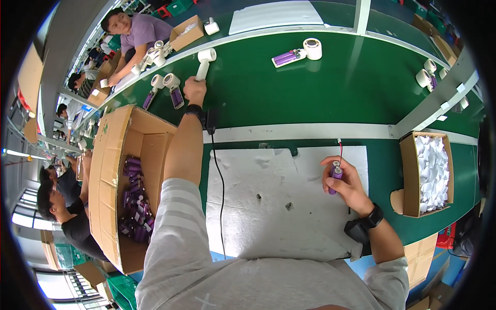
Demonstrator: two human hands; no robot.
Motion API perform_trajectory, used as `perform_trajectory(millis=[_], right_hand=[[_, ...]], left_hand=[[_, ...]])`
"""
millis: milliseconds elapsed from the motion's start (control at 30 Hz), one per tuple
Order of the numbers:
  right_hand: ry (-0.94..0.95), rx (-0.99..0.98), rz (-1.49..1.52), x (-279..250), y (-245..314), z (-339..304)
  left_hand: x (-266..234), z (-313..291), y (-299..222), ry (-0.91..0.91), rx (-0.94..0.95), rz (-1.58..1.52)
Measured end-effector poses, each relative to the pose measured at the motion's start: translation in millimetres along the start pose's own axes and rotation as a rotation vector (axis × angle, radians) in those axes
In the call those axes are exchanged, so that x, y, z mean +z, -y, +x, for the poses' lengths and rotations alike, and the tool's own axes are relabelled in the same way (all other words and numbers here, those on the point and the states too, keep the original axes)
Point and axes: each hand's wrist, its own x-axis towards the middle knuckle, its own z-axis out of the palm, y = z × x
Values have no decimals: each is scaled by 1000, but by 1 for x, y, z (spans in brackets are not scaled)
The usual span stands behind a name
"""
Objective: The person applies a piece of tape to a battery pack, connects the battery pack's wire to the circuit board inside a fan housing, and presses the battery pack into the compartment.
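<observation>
My left hand (195, 90) reaches out over the green conveyor belt, closed round the handle of a white round-headed handheld device (206, 57). Over the white foam sheet (258, 217), my right hand (349, 183) grips a purple cylindrical battery (335, 173). From its top end a thin red-and-black wire lead (340, 147) rises to a small white connector. Left of my arm, a large cardboard box (108, 191) holds many loose purple batteries (137, 206). Two more round-headed devices (173, 88) with purple batteries showing in their handles lie left of my left hand.
Another device with its handle open (312, 49) lies farther along the belt, and several stand at far right (423, 78). A small carton of white pieces (434, 173) sits at right. A metal rail (305, 132) borders the belt; a black cable (222, 196) crosses the foam. A co-worker (142, 33) sits across.
</observation>
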Motion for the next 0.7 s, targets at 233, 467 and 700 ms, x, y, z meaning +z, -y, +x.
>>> perform_trajectory(millis=[233,467,700], right_hand=[[-55,30,-26,-6,-17,-10],[-294,110,45,26,11,2],[-220,75,-644,18,13,-6]], left_hand=[[-37,-126,-62,-96,610,-52],[-96,-346,-84,323,1064,-221],[-82,-382,-73,531,1107,-564]])
